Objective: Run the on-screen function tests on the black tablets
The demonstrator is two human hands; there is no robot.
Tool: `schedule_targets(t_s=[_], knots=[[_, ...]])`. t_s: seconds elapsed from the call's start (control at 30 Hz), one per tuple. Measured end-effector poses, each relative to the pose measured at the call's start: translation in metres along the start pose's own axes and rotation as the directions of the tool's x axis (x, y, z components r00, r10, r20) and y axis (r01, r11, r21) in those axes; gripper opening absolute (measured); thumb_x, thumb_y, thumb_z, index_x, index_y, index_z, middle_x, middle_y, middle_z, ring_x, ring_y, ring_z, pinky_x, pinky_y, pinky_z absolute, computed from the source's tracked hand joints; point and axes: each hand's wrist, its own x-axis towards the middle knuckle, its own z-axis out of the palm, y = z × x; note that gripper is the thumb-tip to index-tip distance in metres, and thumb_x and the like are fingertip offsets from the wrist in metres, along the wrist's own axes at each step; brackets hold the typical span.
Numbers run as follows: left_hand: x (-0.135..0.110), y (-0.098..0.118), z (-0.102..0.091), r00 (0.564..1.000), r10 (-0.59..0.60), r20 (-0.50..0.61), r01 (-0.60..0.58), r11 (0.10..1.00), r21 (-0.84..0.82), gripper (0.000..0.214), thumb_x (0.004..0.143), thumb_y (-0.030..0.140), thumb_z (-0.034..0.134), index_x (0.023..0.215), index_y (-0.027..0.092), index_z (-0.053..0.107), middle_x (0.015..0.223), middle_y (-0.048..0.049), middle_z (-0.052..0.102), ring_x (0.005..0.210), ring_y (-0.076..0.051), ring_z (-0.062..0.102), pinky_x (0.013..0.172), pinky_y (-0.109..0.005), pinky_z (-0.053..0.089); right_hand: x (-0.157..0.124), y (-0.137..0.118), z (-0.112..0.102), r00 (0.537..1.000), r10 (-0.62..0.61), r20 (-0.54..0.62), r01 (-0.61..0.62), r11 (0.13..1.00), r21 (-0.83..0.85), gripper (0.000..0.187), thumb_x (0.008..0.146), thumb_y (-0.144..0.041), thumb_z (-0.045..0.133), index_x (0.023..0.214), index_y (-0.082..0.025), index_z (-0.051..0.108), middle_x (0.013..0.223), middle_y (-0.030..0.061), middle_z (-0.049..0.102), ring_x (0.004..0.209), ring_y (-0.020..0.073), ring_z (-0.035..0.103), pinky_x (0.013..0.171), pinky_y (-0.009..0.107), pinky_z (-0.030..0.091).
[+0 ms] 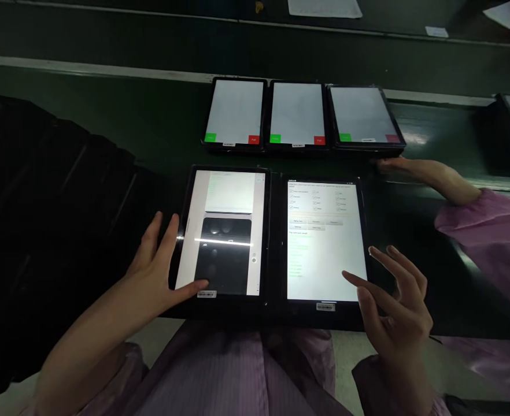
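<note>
Two tablets lie side by side at the near edge of a dark green bench. The left tablet point(224, 234) shows a camera view with a dark panel. My left hand point(159, 266) rests open at its left edge, thumb on the lower left of the screen. The right tablet point(324, 240) shows a white page with checkboxes and green text. My right hand point(396, 306) hovers open over its lower right corner, forefinger pointing at the screen. Neither hand holds anything.
Three more tablets point(297, 114) with white screens and green and red buttons stand in a row farther back. Another person's hand point(415, 171) in a pink sleeve reaches in from the right toward the rightmost one. Black trays point(42, 190) fill the left. Papers point(324, 8) lie beyond.
</note>
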Motion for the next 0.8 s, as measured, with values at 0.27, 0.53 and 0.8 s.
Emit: schedule_targets(t_s=[0.27, 0.53, 0.8], knots=[[0.02, 0.031, -0.026, 0.997, -0.029, -0.072, 0.013, 0.977, -0.214, 0.126, 0.073, 0.093, 0.062, 0.173, 0.031, 0.017, 0.184, -0.0136, 0.01, 0.161, -0.048, 0.033, 0.123, -0.073, 0.036, 0.005, -0.009, -0.004, 1.0, 0.022, 0.013, -0.023, 0.999, 0.049, 0.027, 0.102, -0.011, 0.061, 0.106, -0.026, 0.084, 0.144, 0.0054, 0.069, 0.144, 0.0347, 0.058, 0.109, 0.05, 0.058], [0.044, 0.055, -0.017, 0.997, -0.037, -0.064, 0.028, 0.991, -0.133, 0.131, 0.072, 0.086, 0.07, 0.173, 0.022, 0.017, 0.184, -0.0174, 0.001, 0.167, -0.05, 0.01, 0.125, -0.076, 0.026, -0.008, -0.012, -0.027, 0.995, 0.102, 0.016, -0.102, 0.995, 0.006, 0.027, 0.104, -0.014, 0.059, 0.104, -0.025, 0.084, 0.145, 0.0047, 0.068, 0.144, 0.0342, 0.058, 0.109, 0.048, 0.055], [0.038, 0.047, -0.023, 0.98, -0.071, -0.184, 0.057, 0.995, -0.08, 0.141, 0.065, 0.09, 0.067, 0.174, 0.019, 0.013, 0.184, -0.0189, 0.005, 0.167, -0.052, 0.011, 0.124, -0.079, 0.022, -0.002, -0.011, -0.028, 0.992, 0.093, 0.084, -0.096, 0.995, 0.03, 0.027, 0.102, -0.012, 0.06, 0.101, -0.026, 0.084, 0.141, 0.0055, 0.069, 0.145, 0.034, 0.056, 0.108, 0.049, 0.057]])
